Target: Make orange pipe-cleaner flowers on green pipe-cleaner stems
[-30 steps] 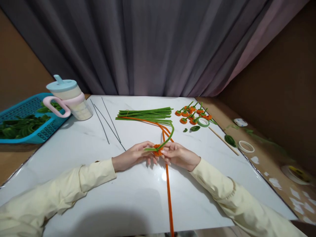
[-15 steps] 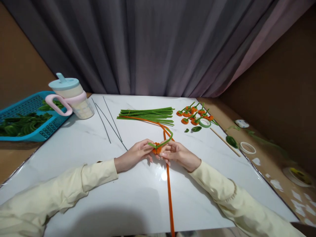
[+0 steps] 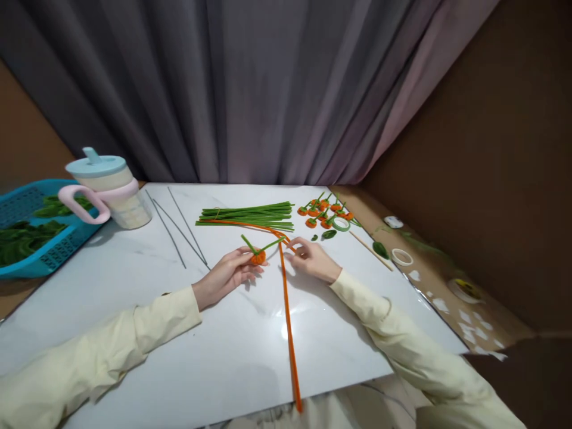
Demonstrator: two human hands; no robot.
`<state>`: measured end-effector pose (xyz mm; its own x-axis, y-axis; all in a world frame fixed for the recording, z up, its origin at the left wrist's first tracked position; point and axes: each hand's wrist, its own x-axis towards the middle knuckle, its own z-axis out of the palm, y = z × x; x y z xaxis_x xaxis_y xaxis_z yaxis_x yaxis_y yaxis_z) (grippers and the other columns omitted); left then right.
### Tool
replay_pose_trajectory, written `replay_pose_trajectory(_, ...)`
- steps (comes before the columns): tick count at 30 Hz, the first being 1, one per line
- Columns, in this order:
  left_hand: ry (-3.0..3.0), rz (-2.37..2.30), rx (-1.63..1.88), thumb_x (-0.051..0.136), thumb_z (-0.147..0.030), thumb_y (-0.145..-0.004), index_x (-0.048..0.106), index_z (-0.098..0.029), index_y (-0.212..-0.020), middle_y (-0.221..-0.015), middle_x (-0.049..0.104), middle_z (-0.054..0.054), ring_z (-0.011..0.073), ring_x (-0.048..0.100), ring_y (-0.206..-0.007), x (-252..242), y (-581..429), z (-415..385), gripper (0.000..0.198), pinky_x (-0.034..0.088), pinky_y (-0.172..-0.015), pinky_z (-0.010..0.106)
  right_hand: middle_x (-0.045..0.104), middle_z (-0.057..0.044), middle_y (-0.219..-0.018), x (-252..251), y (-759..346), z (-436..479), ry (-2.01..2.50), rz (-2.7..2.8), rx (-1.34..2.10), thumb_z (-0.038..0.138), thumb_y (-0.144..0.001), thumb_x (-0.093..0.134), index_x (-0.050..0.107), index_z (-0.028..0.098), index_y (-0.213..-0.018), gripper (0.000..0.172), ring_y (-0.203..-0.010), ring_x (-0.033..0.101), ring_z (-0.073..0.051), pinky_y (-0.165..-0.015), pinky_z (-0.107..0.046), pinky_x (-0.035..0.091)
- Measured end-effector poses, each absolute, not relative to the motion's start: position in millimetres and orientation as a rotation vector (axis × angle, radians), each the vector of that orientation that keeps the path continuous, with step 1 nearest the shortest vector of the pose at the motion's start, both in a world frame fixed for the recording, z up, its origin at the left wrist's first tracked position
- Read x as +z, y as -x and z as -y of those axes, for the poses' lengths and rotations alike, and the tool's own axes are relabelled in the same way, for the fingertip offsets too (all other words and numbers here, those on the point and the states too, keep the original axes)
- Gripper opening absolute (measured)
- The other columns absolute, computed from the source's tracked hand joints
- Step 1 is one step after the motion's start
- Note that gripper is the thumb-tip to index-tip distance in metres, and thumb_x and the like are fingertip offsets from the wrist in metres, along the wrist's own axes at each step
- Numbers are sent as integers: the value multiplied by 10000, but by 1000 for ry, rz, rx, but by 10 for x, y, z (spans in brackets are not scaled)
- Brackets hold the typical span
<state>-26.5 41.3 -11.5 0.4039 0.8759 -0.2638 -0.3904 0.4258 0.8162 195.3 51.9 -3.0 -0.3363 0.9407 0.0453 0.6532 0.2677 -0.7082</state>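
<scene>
My left hand (image 3: 226, 277) pinches a small orange chenille flower (image 3: 258, 257) over the middle of the table. Two green chenille stem ends rise from it in a V shape. Just right of the longer green end is my right hand (image 3: 313, 259), its fingers loosely bent, with a gap between thumb and forefinger. Long orange chenille stems (image 3: 288, 310) run past its fingertips, down toward the table's front edge. Behind both hands lies a bundle of green chenille stems (image 3: 245, 215).
Several finished orange flowers (image 3: 319, 211) lie at the back right beside a green tape roll (image 3: 341, 224). At left stand a lidded cup (image 3: 107, 190) and a blue basket (image 3: 67, 247) of green leaves. Thin dark wires (image 3: 181, 226) lie near the cup. A white tape roll (image 3: 402, 257) is at right.
My right hand has moved away from the flower along the green stem, which was curved and is now straighter. The left hand still holds the flower. The view has shifted right.
</scene>
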Motion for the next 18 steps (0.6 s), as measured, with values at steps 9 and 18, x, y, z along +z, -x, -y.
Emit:
replay_pose_trajectory(9, -530, -634, 952, 500, -38, -838, 564, -116, -949, -818, 665, 77, 104, 646, -588, -206, 297, -508, 150, 537, -511, 162, 637, -131, -855, 109, -1640, -930, 1568, 2673, 487, 86, -699, 541, 492, 104, -1043, 348, -739, 603, -213, -589, -263, 409)
replay_pose_trajectory(18, -435, -559, 938, 482, -19, -821, 569, -127, -949, -772, 645, 67, 100, 616, -563, -237, 321, -539, 189, 513, -501, 176, 697, -62, -880, 682, -1703, -1478, 1439, 2853, 534, 132, -700, 643, 658, 146, -935, 236, -737, 630, -154, -662, -220, 469)
